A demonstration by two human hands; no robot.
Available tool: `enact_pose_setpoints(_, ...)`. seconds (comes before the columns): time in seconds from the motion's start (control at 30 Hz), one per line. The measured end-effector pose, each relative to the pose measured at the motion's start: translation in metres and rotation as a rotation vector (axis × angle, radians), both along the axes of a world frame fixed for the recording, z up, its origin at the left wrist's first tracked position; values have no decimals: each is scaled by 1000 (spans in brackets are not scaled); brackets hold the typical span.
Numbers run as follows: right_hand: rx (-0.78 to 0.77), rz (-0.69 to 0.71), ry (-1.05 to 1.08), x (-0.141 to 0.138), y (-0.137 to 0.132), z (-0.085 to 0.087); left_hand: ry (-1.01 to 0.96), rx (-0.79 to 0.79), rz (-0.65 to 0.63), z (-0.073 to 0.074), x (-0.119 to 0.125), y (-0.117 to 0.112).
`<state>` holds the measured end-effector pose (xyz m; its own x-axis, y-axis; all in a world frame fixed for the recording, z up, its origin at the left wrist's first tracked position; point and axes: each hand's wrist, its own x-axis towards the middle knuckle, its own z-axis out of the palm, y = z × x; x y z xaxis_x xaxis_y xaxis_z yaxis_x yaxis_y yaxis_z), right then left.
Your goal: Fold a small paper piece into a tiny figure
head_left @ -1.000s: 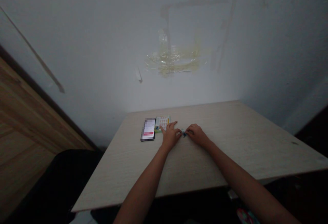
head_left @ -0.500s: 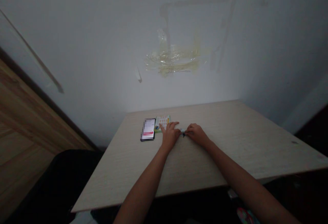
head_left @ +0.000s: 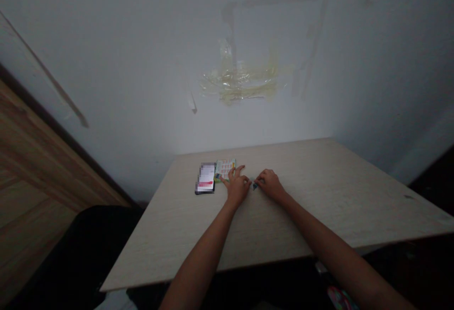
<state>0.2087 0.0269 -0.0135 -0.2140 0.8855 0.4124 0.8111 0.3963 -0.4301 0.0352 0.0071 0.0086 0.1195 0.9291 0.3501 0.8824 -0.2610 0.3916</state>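
Observation:
Between my two hands is a small thing, partly pale and partly dark blue, too small to name. My left hand pinches its left side with thumb and forefinger, the other fingers spread out. From the right, the closed fingertips of my right hand grip the dark part. A printed card or booklet, white with green and yellow edges, lies flat behind my left hand, whose fingers cover its lower right corner.
A phone with a lit screen lies left of the booklet. The pale wooden table meets a grey wall bearing strips of clear tape. A dark chair-like shape stands at the left.
My left hand's spread fingers have shifted slightly, showing more of the booklet. The small thing is turned a little, with more of its dark blue part visible.

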Motion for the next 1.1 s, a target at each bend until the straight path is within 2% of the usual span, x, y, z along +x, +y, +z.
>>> enact_pose_setpoints(0.23,-22,30,69,6,0,-3,-37,1,42,-3,-7,0)
enact_pose_setpoints(0.5,-20,71,123,10,5,-6,-32,-17,71,2,-11,-1)
enact_pose_setpoints(0.93,41,-87,79,2,9,-16,-47,-74,117,3,-3,3)
enact_pose_setpoints(1.1,11,-127,104,0,9,-15,-57,-79,127,1,-2,5)
